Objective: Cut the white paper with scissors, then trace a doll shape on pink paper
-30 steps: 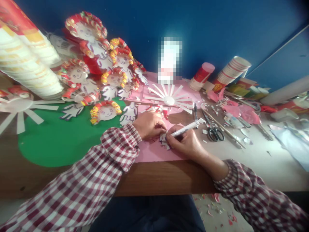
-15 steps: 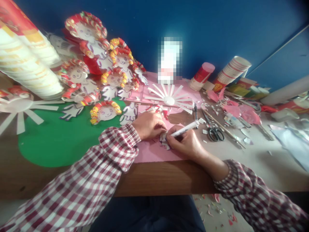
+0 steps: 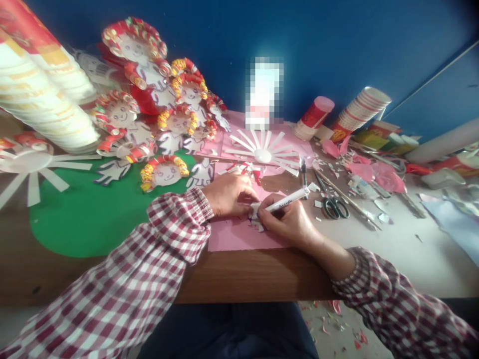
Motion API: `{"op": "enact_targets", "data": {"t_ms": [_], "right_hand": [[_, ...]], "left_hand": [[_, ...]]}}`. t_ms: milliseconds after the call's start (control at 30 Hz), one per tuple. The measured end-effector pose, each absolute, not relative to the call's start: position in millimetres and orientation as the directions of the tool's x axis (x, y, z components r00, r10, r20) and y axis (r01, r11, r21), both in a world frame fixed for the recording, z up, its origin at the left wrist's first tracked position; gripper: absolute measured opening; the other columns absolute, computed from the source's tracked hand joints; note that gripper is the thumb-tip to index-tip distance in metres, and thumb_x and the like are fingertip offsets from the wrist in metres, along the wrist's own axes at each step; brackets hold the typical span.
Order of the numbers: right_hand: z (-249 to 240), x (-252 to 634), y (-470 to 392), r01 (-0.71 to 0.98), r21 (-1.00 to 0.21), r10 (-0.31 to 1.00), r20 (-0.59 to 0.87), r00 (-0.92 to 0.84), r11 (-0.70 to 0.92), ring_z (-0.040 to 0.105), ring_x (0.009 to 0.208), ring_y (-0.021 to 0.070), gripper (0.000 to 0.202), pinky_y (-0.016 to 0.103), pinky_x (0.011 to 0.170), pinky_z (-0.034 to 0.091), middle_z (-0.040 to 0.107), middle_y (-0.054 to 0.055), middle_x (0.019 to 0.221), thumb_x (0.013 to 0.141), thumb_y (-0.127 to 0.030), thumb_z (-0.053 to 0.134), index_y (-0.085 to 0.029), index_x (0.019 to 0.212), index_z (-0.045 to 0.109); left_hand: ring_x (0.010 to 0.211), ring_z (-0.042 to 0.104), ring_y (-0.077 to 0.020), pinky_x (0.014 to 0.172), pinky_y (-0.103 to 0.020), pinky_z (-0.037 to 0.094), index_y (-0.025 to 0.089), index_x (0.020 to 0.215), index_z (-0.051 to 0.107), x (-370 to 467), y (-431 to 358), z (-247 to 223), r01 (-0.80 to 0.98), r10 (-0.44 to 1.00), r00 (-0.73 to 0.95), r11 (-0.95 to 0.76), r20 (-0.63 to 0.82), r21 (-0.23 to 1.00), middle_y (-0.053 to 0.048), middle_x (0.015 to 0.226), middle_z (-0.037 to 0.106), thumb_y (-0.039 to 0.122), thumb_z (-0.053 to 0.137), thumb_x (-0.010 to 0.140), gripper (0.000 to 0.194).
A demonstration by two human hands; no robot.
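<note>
My right hand is closed around a white marker, its tip low over a small white paper cutout with dark lines. My left hand pinches that cutout at its left side and rests on the pink sheet. The marker's tip is hidden behind my right fingers. Just beyond my hands, a white paper piece with long strips fanned out lies on more pink paper. Left of my left hand, a paper face with red and yellow curls lies on a green sheet.
Black-handled scissors, a thin stick and paper scraps lie to the right. Stacked cups stand behind them. Tall cup stacks and several curly-haired paper figures fill the left. A blue wall rises behind.
My left hand and sleeve have shifted slightly left, and a bit more of the white cutout shows between my hands. My right hand still holds the marker in nearly the same place.
</note>
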State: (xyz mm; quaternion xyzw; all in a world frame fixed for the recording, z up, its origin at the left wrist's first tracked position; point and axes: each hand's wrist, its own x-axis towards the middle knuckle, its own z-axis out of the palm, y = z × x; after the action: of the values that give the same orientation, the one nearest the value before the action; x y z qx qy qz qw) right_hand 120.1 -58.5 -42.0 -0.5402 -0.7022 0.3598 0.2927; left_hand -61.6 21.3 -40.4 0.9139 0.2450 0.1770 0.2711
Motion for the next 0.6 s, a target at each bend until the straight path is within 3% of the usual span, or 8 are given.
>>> {"op": "enact_targets", "data": {"t_ms": [300,600], "right_hand": [[-41.3,123.6,-57.8,0.620,-0.775,0.976,-0.013,-0.216,0.127,0.057,0.054,0.0122,0.018,0.020,0.051,0.043,0.062,0.001,0.059,0.082,-0.029,0.052,-0.016,0.075,0.061],[-42.1,121.7,-56.6,0.608,-0.782,0.975,-0.001,-0.221,0.137,0.057,0.053,0.0120,0.016,0.019,0.049,0.042,0.062,0.001,0.060,0.081,-0.029,0.053,-0.016,0.075,0.060]], "left_hand": [[0.077,0.055,-0.0164,0.073,-0.030,0.043,0.023,0.088,0.073,-61.6,19.7,-47.2,0.359,0.564,0.796,-0.732,0.220,0.579,-0.003,0.080,0.062,0.020,0.066,0.068,0.022],[0.078,0.055,-0.0173,0.075,-0.032,0.043,0.024,0.089,0.073,-61.7,20.7,-46.3,0.370,0.563,0.801,-0.733,0.203,0.571,-0.004,0.081,0.062,0.025,0.067,0.068,0.021]]}}
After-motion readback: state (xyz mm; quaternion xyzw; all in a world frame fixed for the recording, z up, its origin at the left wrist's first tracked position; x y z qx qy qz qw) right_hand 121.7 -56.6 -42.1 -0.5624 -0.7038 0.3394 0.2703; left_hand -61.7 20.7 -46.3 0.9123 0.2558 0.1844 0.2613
